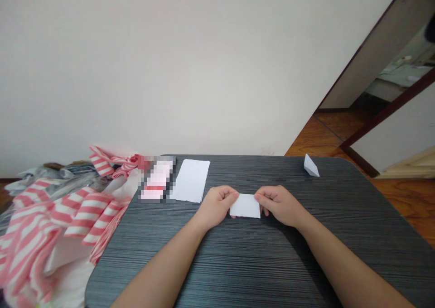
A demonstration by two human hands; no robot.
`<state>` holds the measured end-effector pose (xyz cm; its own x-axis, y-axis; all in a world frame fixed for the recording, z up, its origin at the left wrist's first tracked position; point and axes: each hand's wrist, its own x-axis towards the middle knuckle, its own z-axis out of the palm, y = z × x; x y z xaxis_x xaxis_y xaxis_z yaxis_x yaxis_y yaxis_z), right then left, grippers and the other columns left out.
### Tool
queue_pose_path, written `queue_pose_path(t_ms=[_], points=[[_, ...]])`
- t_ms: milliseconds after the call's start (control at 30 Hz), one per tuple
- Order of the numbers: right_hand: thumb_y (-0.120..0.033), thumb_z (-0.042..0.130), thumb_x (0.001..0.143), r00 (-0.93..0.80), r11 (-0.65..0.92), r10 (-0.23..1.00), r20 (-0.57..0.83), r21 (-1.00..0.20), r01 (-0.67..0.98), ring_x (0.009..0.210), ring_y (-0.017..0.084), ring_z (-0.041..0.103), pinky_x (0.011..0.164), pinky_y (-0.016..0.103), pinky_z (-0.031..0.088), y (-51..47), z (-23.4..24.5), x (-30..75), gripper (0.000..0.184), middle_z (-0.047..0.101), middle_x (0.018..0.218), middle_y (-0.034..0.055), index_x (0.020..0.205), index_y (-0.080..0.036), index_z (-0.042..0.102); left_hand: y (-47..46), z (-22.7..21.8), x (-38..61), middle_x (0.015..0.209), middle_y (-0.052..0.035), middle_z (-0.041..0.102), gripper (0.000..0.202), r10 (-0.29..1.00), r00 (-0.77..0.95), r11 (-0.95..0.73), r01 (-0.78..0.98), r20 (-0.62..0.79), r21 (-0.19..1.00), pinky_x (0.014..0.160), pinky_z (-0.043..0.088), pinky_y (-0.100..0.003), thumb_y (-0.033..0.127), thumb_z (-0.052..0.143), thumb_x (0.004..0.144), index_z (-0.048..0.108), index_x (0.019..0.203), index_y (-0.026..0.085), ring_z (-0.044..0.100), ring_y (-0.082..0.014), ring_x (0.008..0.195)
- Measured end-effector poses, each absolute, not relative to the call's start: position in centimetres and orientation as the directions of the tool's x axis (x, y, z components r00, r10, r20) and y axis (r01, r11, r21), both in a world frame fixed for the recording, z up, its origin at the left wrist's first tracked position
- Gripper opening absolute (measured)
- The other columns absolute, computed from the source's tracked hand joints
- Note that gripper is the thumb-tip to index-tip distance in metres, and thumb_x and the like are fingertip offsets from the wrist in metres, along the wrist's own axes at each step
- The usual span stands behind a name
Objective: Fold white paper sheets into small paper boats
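A small white paper rectangle is over the dark, streaky tabletop. The left hand pinches its left side and the right hand pinches its right side, fingers clamped on it. Both arms reach in from the near side, slanting toward it. Farther back on its left lies a flat stack of white paper sheets. Farther back on its right, near the tabletop's far edge, sits a pointy white folded-paper shape.

White paper, dark grey-streaked table
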<state>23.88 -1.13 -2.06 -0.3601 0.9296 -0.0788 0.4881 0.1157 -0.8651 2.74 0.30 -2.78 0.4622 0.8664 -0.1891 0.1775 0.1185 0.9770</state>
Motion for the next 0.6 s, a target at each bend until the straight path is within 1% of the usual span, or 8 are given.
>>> queue_pose_path(t_ms=[167,333,433,533,600], points=[[-0.029,0.046,0.089,-0.369,0.12,0.926,-0.073,-0.873,0.473,0.048,0.011,0.055,0.049,0.022,0.042,-1.16,-2.07,23.86,0.026,0.064,0.058,0.0004,0.072,-0.017,0.061,0.35,-3.17,2.63,0.053,-0.0014,0.058,0.033,0.886,0.435,0.082,0.193,-0.16,0.978,0.044,0.035,-0.019,0.043,0.049,0.085,0.059,0.073,0.014,0.051,-0.0107,0.048],[-0.029,0.046,0.089,-0.363,0.133,0.93,-0.055,-0.87,0.474,0.048,0.011,0.055,0.049,0.021,0.042,-1.24,-1.97,23.87,0.027,0.064,0.058,0.0003,0.071,-0.017,0.061,0.38,-3.33,2.71,0.055,-0.0015,0.059,0.034,0.888,0.429,0.109,0.157,-0.167,0.982,0.045,0.037,-0.02,0.044,0.048,0.085,0.06,0.078,0.014,0.052,-0.0111,0.048],[-0.032,0.045,0.09,-0.371,0.103,0.925,-0.082,-0.886,0.452,0.049,0.011,0.056,0.05,0.021,0.043,-1.22,-2.27,23.9,0.028,0.065,0.06,0.0015,0.072,-0.016,0.06,0.39,-3.37,2.69,0.055,-0.0019,0.059,0.034,0.889,0.429,0.093,0.174,-0.16,0.98,0.045,0.037,-0.02,0.044,0.048,0.085,0.061,0.077,0.013,0.053,-0.0113,0.049],[-0.036,0.045,0.09,-0.388,0.054,0.914,-0.123,-0.909,0.414,0.05,0.012,0.058,0.048,0.021,0.044,-1.2,-2.57,23.84,0.03,0.067,0.061,0.003,0.072,-0.016,0.059,0.4,-3.48,2.71,0.055,-0.0017,0.059,0.033,0.891,0.417,0.117,0.175,-0.181,0.978,0.044,0.039,-0.02,0.044,0.049,0.084,0.06,0.077,0.013,0.053,-0.0115,0.048],[-0.037,0.045,0.09,-0.389,0.048,0.913,-0.125,-0.912,0.406,0.049,0.011,0.058,0.047,0.021,0.044,-1.23,-2.61,23.79,0.031,0.067,0.06,0.0031,0.071,-0.016,0.058,0.41,-3.55,2.8,0.055,-0.0014,0.059,0.032,0.89,0.415,0.134,0.156,-0.188,0.979,0.043,0.039,-0.02,0.044,0.05,0.083,0.06,0.078,0.013,0.053,-0.0113,0.047]])
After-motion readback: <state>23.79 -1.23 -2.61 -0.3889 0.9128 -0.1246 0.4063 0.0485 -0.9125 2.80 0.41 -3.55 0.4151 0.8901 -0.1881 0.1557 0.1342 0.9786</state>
